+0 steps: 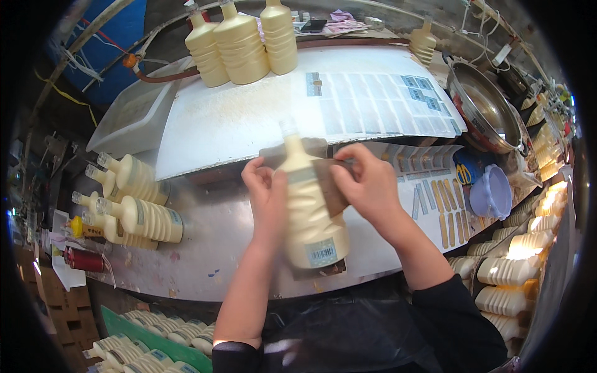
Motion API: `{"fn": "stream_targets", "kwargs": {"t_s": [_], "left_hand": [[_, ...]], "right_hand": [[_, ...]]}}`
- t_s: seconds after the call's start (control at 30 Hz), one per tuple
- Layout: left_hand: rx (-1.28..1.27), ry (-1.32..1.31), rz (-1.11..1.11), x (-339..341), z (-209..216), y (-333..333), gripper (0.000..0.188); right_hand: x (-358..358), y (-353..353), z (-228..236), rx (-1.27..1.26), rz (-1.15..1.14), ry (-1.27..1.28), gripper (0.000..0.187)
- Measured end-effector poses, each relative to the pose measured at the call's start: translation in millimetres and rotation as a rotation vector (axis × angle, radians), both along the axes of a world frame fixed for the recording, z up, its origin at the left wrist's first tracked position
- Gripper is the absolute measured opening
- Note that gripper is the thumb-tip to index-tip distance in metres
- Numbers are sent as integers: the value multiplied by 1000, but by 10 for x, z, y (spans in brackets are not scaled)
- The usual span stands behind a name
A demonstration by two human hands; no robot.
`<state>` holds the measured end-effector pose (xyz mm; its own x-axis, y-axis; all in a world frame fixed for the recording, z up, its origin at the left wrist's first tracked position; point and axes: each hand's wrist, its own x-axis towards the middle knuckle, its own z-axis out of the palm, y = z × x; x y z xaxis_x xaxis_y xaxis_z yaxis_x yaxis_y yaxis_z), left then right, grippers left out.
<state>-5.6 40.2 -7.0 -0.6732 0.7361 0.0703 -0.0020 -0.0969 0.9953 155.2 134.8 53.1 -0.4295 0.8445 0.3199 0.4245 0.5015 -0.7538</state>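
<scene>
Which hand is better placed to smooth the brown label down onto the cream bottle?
Probably the right hand: its fingers already lie on the brown label, while the left hand grips the side of the cream bottle, steadying it.

Light is bright and even over the middle, with soft, faint shadows. Strong glare burns out the stacked bottles [528, 245] at the right. The metal bowl [488, 109] gleams. The fisheye bends straight edges, corners fall black, and the held bottle [311, 211] looks slightly motion-blurred.
</scene>
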Motion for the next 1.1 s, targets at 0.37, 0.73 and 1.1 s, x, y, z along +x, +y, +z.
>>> {"fn": "stream_targets", "kwargs": {"t_s": [0.37,0.73,1.1], "left_hand": [[-23,-284,-74,42,60,-73,29],[18,328,-398,-31,887,-422,34],[-56,354,382,-616,1011,-2106,24]], "right_hand": [[180,84,-127,-175,23,242,15],[507,13,-402,-427,110,561,17],[668,194,-385,-649,106,725,26]]}}
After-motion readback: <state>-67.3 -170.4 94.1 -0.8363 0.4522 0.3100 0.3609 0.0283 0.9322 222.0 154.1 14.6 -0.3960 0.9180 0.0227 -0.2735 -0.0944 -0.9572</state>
